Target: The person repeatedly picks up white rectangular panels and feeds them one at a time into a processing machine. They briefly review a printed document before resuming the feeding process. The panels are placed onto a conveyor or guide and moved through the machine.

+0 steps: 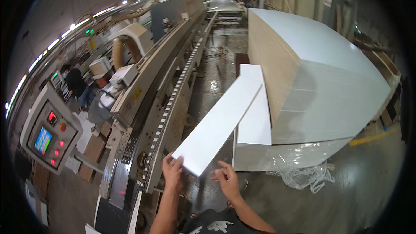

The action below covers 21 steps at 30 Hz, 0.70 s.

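Left hand (pixel 173 170) grips white panel (pixel 219 123) near corner; right hand (pixel 226 178) open, just beside edge. Floor gap between conveyor (pixel 173 99) and stack (pixel 320 78).

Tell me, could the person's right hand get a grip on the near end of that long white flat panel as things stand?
Probably yes. The right hand hovers open just beside the near end of the long white flat panel, with nothing between them. The left hand already grips that end's other corner, leaving the right side free.

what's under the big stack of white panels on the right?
Under the panel stack: a lower, wider layer of white boards, with clear plastic wrap bunched at its front. What carries that layer is covered.
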{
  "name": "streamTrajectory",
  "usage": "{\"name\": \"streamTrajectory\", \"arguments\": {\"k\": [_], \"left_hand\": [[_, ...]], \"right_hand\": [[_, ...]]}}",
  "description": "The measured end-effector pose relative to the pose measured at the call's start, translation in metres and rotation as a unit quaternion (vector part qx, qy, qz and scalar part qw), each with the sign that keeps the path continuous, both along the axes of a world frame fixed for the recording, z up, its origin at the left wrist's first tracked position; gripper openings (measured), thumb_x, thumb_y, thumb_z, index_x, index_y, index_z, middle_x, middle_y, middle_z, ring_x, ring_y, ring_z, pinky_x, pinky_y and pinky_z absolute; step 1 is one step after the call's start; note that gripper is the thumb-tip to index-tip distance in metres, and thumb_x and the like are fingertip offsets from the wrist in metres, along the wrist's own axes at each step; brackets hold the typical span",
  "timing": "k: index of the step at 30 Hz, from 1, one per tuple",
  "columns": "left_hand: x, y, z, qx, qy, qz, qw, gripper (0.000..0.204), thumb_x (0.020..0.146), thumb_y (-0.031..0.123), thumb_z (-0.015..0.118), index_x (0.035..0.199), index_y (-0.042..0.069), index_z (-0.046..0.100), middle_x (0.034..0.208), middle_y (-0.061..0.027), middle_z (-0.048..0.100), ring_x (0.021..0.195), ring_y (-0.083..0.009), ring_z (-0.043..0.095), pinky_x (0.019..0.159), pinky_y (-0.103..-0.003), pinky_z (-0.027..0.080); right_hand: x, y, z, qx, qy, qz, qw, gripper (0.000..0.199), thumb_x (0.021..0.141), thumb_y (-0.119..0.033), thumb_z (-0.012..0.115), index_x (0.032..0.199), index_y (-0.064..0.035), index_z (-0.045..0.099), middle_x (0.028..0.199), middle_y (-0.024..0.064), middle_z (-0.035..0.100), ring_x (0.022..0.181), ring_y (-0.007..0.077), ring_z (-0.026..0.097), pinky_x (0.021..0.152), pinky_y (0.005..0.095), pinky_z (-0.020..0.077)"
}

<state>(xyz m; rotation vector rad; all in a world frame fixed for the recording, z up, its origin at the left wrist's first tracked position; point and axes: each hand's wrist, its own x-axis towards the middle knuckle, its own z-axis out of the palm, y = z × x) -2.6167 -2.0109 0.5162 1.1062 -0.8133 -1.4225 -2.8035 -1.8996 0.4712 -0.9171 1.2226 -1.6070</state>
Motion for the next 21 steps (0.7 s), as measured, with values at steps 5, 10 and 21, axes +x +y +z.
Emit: {"name": "streamTrajectory", "arguments": {"k": [5, 10, 21], "left_hand": [[0.15, 0.062, -0.005, 0.018, 0.035, 0.106, 0.994, 0.062, 0.091, -0.001, 0.074, 0.146, -0.001, 0.046, 0.125, -0.011, 0.067, 0.105, -0.0183, 0.068, 0.082, -0.027, 0.056], [0.267, 0.15, -0.049, -0.012, 0.068, 0.183, 0.981, 0.062, 0.085, -0.008, 0.074, 0.142, -0.005, 0.052, 0.131, -0.0156, 0.068, 0.119, -0.0238, 0.067, 0.102, -0.034, 0.054], [0.421, 0.312, -0.125, 0.125, 0.015, 0.413, 0.902, 0.059, 0.097, 0.015, 0.07, 0.151, 0.006, 0.049, 0.134, -0.0053, 0.067, 0.114, -0.0169, 0.065, 0.089, -0.026, 0.049]], "right_hand": [[0.033, -0.042, 0.037, 0.071, -0.191, -0.007, 0.979, 0.047, 0.107, -0.024, 0.058, 0.144, 0.0036, 0.046, 0.114, 0.0135, 0.07, 0.096, 0.0218, 0.071, 0.081, 0.0357, 0.0588], [0.094, -0.068, -0.016, 0.15, -0.105, 0.072, 0.98, 0.022, 0.102, -0.018, 0.062, 0.111, 0.0007, 0.056, 0.103, 0.013, 0.067, 0.085, 0.0219, 0.071, 0.074, 0.0369, 0.0611], [0.357, -0.073, -0.061, 0.304, 0.013, 0.353, 0.885, 0.019, 0.096, -0.015, 0.066, 0.102, 0.0012, 0.058, 0.092, 0.0135, 0.067, 0.079, 0.0247, 0.073, 0.069, 0.0342, 0.0618]]}}
